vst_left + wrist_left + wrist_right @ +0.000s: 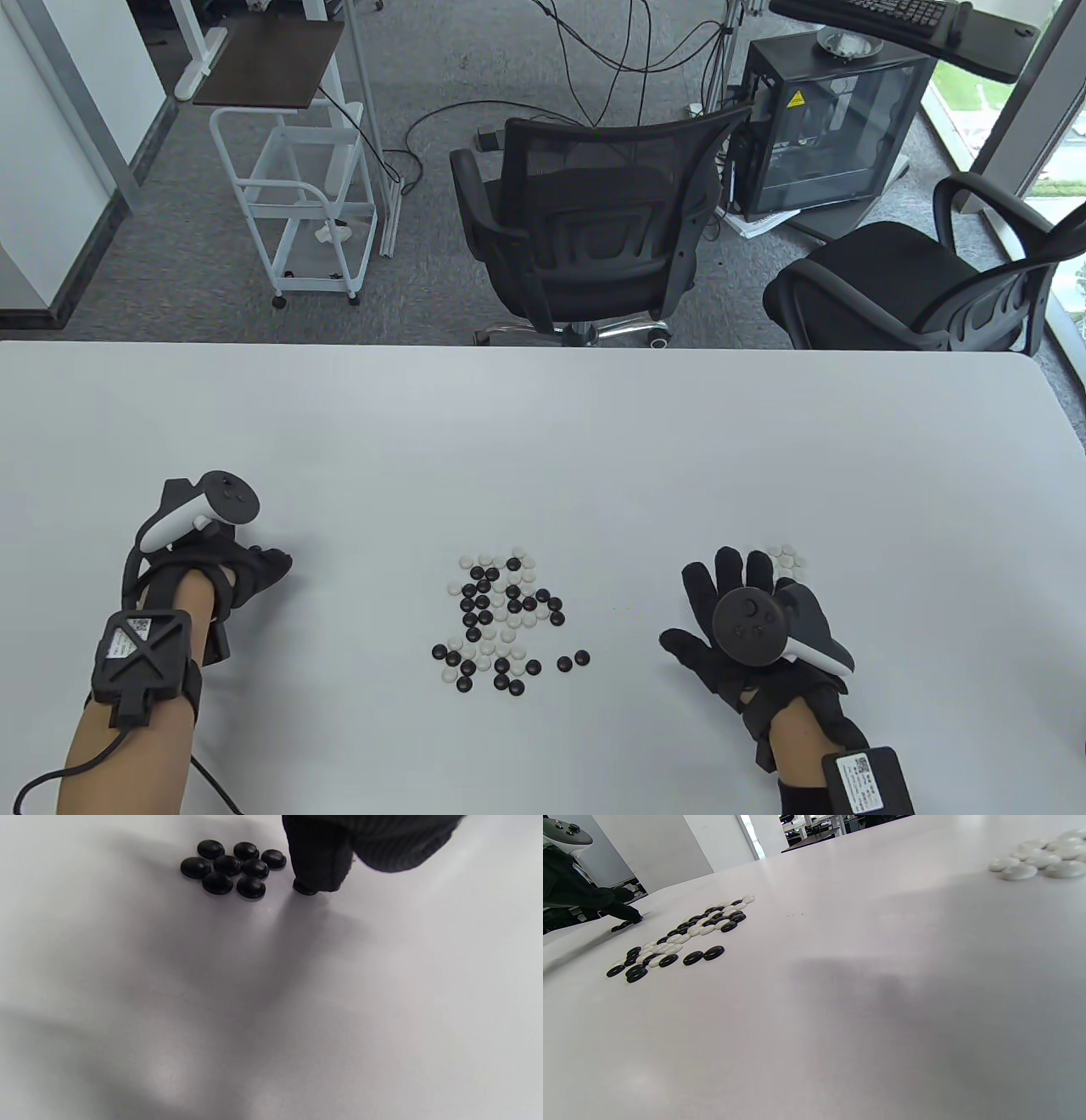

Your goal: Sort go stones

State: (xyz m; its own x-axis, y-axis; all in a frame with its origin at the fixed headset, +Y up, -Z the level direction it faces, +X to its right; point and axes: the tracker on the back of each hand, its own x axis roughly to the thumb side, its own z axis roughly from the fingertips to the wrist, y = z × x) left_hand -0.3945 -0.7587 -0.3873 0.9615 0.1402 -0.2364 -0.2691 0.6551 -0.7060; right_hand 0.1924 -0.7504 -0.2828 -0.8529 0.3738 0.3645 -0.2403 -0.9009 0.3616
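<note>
The right hand [747, 632] lies flat, fingers spread, on the smooth white counter [543, 441]; the left hand's [222, 556] fingers pinch a glossy, round black stone [304, 888].

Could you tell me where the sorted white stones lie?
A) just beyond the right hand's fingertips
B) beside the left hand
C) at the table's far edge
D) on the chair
A: the white stones cluster on the table just past the right hand, apart from the mixed pile.
</note>
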